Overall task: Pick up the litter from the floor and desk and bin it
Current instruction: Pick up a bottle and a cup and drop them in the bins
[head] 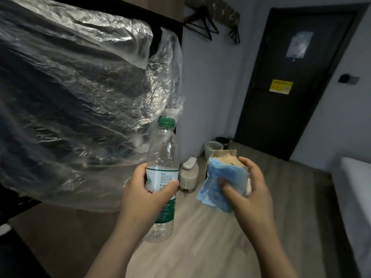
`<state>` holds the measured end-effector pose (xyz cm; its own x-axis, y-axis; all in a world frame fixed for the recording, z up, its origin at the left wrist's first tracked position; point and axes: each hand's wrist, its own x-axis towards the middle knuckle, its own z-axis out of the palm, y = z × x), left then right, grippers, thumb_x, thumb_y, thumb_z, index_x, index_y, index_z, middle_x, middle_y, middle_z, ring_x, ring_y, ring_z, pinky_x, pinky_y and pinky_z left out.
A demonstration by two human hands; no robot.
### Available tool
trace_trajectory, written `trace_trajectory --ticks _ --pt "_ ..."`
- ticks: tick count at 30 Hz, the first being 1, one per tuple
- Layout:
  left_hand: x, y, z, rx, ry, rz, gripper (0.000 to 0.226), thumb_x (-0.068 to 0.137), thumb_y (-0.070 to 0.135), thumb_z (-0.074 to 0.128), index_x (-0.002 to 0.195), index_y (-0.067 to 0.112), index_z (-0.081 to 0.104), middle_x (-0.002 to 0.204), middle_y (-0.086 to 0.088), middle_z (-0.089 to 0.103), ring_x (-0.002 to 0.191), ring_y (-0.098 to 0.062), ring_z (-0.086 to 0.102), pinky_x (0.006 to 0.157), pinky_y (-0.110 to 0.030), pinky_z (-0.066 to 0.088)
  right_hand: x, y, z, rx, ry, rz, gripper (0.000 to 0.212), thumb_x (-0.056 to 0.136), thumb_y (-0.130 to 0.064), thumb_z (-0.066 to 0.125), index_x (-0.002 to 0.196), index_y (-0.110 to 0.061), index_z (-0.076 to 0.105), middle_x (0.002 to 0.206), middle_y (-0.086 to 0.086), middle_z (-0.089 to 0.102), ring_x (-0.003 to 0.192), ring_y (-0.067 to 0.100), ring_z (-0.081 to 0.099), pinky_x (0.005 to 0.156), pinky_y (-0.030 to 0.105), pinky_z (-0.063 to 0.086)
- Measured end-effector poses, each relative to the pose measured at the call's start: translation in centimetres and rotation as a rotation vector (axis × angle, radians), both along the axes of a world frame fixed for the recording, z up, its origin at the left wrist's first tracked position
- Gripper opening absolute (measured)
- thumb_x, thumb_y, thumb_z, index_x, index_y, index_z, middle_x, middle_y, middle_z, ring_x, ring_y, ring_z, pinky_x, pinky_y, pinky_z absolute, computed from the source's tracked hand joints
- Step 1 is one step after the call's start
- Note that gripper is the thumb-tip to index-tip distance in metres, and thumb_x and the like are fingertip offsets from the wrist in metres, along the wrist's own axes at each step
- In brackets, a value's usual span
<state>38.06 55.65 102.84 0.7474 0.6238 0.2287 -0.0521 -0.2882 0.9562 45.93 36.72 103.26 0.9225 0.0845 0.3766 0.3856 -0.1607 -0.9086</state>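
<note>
While both arms are extending forward above the wooden floor (200, 247), the left hand (148, 195) is holding a clear plastic bottle (162, 153) with a green cap roughly upright, its fingers wrapping round the labelled middle. The right hand (251, 189) is clutching a crumpled blue wrapper (222, 183) together with a torn piece of brown paper (226, 157), its fingers curling round both. A large transparent plastic bag (80, 97) is spreading across the left, its edge just behind the bottle's cap. Two small bins (213, 148) are standing on the floor beside the dark door (297, 77), a white appliance (188, 175) sitting near them.
</note>
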Motion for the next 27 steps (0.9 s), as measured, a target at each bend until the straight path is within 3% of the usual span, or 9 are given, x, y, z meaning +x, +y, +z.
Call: trace_trajectory --ticks 3,8,13,17,22,25,27 --pt "3.9 1.9 -0.7 0.003 0.020 -0.051 0.034 0.068 0.034 0.079 0.089 0.046 0.055 0.084 0.028 0.066 0.071 0.006 0.064 0.057 -0.022 0.047 3.0 1.1 -0.8 -0.019 0.014 -0.073 0.058 0.074 -0.022 0.076 0.120 -0.046 0.050 0.115 -0.018 0.058 0.098 0.002 0.059 0.070 0.018 0.052" --pt "10.7 3.6 -2.2 -0.002 0.079 -0.083 0.037 0.061 0.044 0.077 0.092 0.041 0.057 0.082 0.017 0.068 0.071 0.008 0.062 0.059 -0.023 0.045 8.6 1.9 -2.1 -0.056 0.074 -0.154 0.060 0.073 -0.021 0.074 0.122 -0.045 0.049 0.121 -0.017 0.056 0.101 0.001 0.056 0.064 0.011 0.048" --pt "19.8 4.2 -2.9 -0.001 0.101 -0.111 0.040 0.057 0.046 0.077 0.088 0.047 0.052 0.082 0.038 0.061 0.074 0.018 0.056 0.058 -0.017 0.040 16.7 2.4 -3.2 -0.046 0.107 -0.203 0.061 0.074 -0.019 0.072 0.123 -0.046 0.048 0.124 -0.014 0.056 0.106 0.005 0.057 0.069 0.015 0.046" --pt "27.9 4.0 -2.7 0.059 0.089 -0.150 0.038 0.067 0.035 0.079 0.087 0.048 0.050 0.084 0.048 0.054 0.076 0.023 0.053 0.055 -0.011 0.037 24.6 2.5 -2.9 0.002 0.112 -0.205 0.061 0.074 -0.023 0.072 0.123 -0.048 0.047 0.124 -0.014 0.056 0.107 0.006 0.057 0.069 0.018 0.048" --pt "37.5 4.2 -1.5 0.118 0.072 -0.183 0.039 0.068 0.031 0.079 0.090 0.045 0.050 0.081 0.044 0.057 0.074 0.023 0.053 0.053 0.004 0.035 34.0 1.9 -1.4 0.018 0.114 -0.206 0.060 0.073 -0.029 0.074 0.122 -0.049 0.047 0.123 -0.015 0.057 0.106 0.005 0.059 0.072 0.018 0.050" --pt "42.5 4.5 -1.8 0.108 0.088 -0.192 0.040 0.069 0.032 0.079 0.096 0.042 0.052 0.080 0.023 0.066 0.073 0.024 0.053 0.050 0.004 0.035 38.9 1.5 -1.5 0.002 0.124 -0.223 0.062 0.073 -0.027 0.074 0.125 -0.047 0.047 0.125 -0.012 0.057 0.109 0.010 0.059 0.080 0.029 0.055" --pt "45.7 4.7 -2.2 0.109 0.102 -0.204 0.040 0.068 0.031 0.080 0.097 0.041 0.053 0.081 0.018 0.064 0.074 0.023 0.054 0.051 0.004 0.036 41.8 1.6 -1.9 -0.009 0.131 -0.229 0.060 0.074 -0.025 0.074 0.125 -0.045 0.048 0.123 -0.012 0.057 0.104 0.006 0.060 0.074 0.024 0.054"
